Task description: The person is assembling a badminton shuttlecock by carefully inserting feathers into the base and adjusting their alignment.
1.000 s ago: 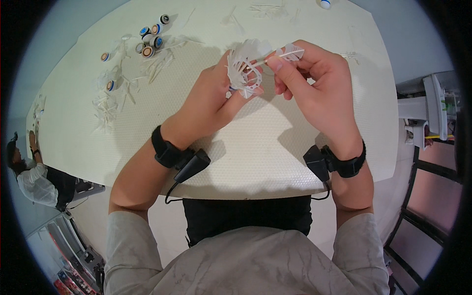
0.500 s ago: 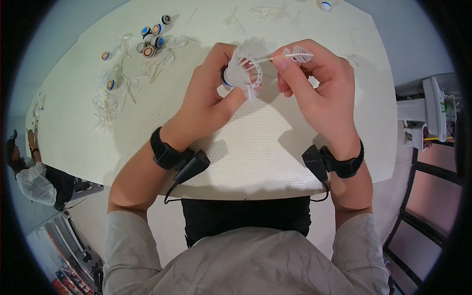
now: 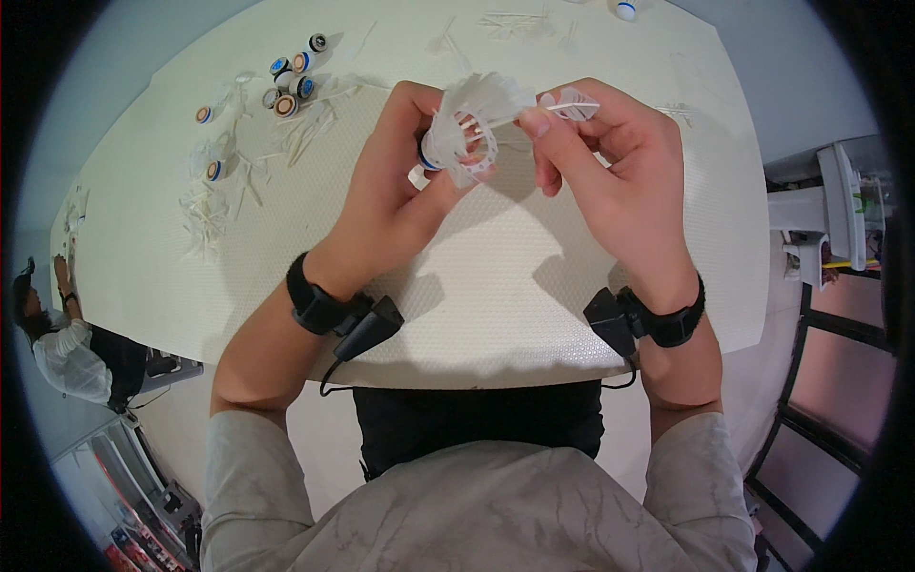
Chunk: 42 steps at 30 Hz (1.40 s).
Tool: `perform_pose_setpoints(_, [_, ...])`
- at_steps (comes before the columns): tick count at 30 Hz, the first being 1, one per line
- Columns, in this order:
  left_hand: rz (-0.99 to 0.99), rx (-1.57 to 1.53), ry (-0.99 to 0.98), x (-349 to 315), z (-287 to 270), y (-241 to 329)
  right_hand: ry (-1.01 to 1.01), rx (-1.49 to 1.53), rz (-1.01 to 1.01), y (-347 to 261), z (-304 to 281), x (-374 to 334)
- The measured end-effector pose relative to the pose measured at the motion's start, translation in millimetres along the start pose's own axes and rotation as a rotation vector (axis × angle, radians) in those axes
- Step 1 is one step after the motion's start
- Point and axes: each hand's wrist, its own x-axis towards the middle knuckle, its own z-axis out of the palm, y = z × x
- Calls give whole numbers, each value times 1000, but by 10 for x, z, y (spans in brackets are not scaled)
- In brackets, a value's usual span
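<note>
A shuttlecock [image 3: 459, 138] with white feathers and a blue-and-dark band by its base is gripped in my left hand [image 3: 386, 186], its open ring of feather shafts facing me. My right hand [image 3: 624, 162] pinches a single white feather [image 3: 575, 105] between thumb and fingertips, just right of the shuttlecock. The feather's inner end is hidden by my fingers, so I cannot tell whether it joins the skirt. Both hands are above the white table [image 3: 505, 296].
Several shuttlecock cork bases [image 3: 286, 103] lie at the back left, among loose feather shafts [image 3: 205, 210]. More shafts [image 3: 515, 21] are at the back, and a white shuttlecock [image 3: 625, 10] sits at the far edge. Another person [image 3: 71, 353] works at the far left.
My left hand and the shuttlecock have shifted slightly left, and the shuttlecock has turned a little. My right hand, still pinching the feather, has moved slightly left too.
</note>
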Motion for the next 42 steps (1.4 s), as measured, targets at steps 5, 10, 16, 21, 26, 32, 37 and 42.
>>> perform_pose_setpoints(5, [-348,-402,-36,62,-8,182,-49,-196,-219,64,-105,82])
perform_pose_setpoints(10, [-271,-356,-22,43,-16,120,-57,-245,-270,57,-88,74])
perform_pose_setpoints(16, [63,88,22,38,-14,-11,-55,69,42,-12,11,-2])
perform_pose_setpoints(21, [-109,-104,101,62,50,141,-27,87,19,35,24,4])
perform_pose_setpoints(26, [-450,-637,-155,40,-152,39,-65,-183,-292,128,-78,96])
perform_pose_setpoints(32, [-241,-332,-15,73,-56,215,-59,-226,-333,40,-67,49])
perform_pose_setpoints(37, [-30,3,-48,5,-116,72,-32,45,-37,-44,48,-43])
perform_pose_setpoints(42, [-17,-76,6,21,-16,131,-37,153,4,-55,64,-68])
